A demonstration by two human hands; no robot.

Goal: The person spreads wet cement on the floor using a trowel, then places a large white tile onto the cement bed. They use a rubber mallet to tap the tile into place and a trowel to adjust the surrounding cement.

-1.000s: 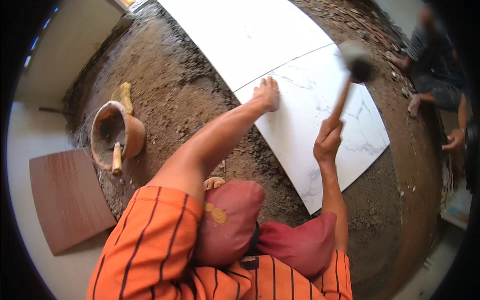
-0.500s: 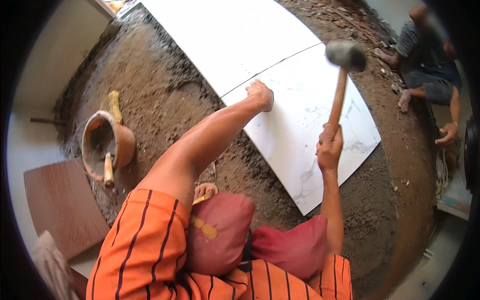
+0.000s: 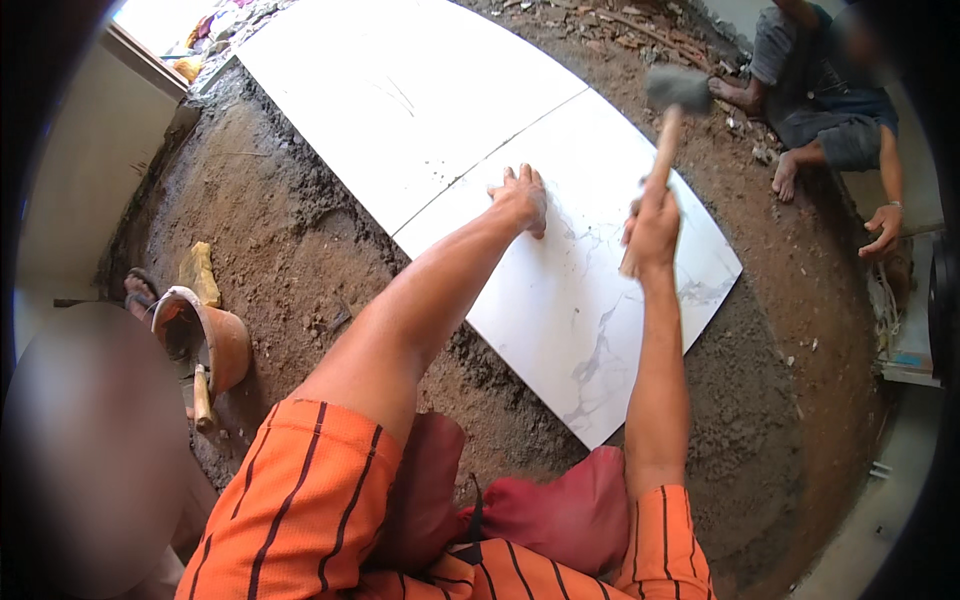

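Note:
My left hand (image 3: 522, 203) lies with fingers spread on a white marble-patterned tile (image 3: 560, 320), not far from its seam with another white tile (image 3: 350, 95). In my right hand (image 3: 655, 235) is the wooden handle of a mallet, and its dark, blurred head (image 3: 678, 90) is raised above the far right edge of the near tile. My right fingers wrap round the handle. Both tiles rest on a bed of damp grey-brown mortar (image 3: 530, 400), which shows along their near-left side.
At left stands a terracotta-coloured bucket (image 3: 228, 345) with a wooden tool handle (image 3: 203, 400) leaning in it, beside a yellowish block (image 3: 200, 272). A person (image 3: 90, 450) is close at my left. Another person (image 3: 830, 130) sits at the far right. Rubble (image 3: 600, 40) lies beyond the tiles.
The mallet and my right hand have moved slightly up and left in view. My left fingers have spread on the tile. A person has come in at left, covering the brown board.

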